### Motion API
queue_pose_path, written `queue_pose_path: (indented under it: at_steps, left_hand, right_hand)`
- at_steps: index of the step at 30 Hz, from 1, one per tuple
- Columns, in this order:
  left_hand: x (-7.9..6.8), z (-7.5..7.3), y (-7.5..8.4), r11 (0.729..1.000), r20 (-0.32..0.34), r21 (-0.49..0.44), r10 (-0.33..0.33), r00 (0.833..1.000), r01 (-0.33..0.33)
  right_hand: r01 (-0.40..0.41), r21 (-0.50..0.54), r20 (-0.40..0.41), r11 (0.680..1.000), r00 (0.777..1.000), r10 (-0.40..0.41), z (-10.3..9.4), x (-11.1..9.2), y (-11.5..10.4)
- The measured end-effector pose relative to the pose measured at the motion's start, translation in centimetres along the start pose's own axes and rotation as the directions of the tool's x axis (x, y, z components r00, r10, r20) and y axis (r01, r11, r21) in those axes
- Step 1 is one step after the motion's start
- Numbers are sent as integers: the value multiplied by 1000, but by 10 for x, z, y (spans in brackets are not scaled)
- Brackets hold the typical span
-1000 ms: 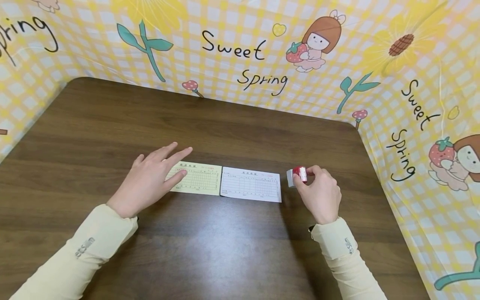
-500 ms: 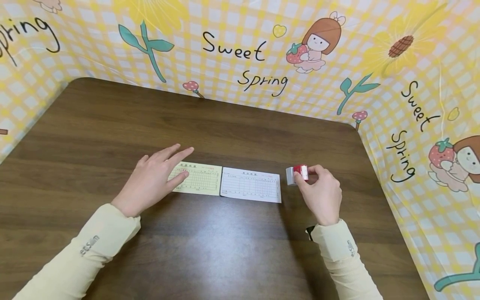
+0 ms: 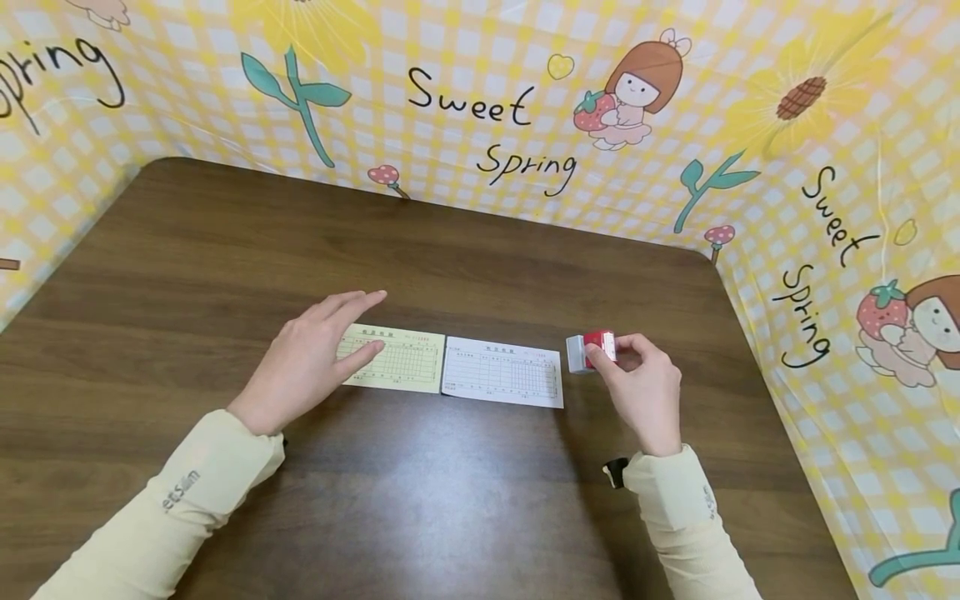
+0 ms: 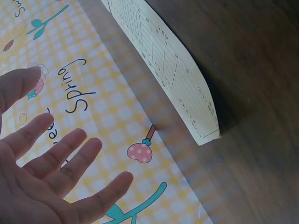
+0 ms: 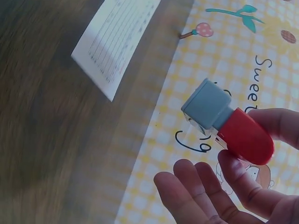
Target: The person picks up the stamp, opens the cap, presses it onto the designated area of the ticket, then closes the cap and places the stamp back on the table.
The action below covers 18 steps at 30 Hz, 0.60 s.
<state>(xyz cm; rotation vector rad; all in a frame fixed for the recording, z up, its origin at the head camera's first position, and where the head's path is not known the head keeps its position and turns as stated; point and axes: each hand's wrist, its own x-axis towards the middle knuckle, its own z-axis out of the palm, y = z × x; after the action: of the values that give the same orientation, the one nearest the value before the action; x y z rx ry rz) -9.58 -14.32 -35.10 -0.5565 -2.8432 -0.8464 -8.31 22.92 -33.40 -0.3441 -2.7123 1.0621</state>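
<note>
Between the thumb and fingers of my right hand (image 3: 651, 390), a stamp (image 3: 576, 354) with a red body and a grey end is pinched, just right of the white receipt slip (image 3: 501, 371). In the right wrist view the stamp (image 5: 247, 137) is held clear of the table, grey end pointing away from the palm. My left hand (image 3: 296, 362) hovers with fingers spread over the left part of a yellow receipt slip (image 3: 408, 360), hiding some of it. The two printed slips lie side by side, and in the left wrist view the slip (image 4: 173, 70) looks slightly curved.
Both slips lie on a dark brown wooden table (image 3: 420, 500). A yellow checked cloth (image 3: 465, 133) with printed flowers and girls stands along the back and both sides. A black strap (image 3: 615, 472) shows at the right cuff.
The stamp has turned slightly in my right hand, and its grey end sits a little further left. My left hand has shifted only a little to the right over the yellow slip.
</note>
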Motion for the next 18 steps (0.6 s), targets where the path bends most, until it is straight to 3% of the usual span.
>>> queue_pose_path:
  at_steps: [7, 18]
  left_hand:
    - [1, 2, 2, 996, -78, -86, 6, 997, -12]
    - [3, 2, 8, 991, -92, -134, 3, 996, -15]
  right_hand:
    - [-122, 117, 92, 986, 989, 112, -2, 0, -3]
    - [-246, 298, 198, 922, 961, 193, -4, -1, -13]
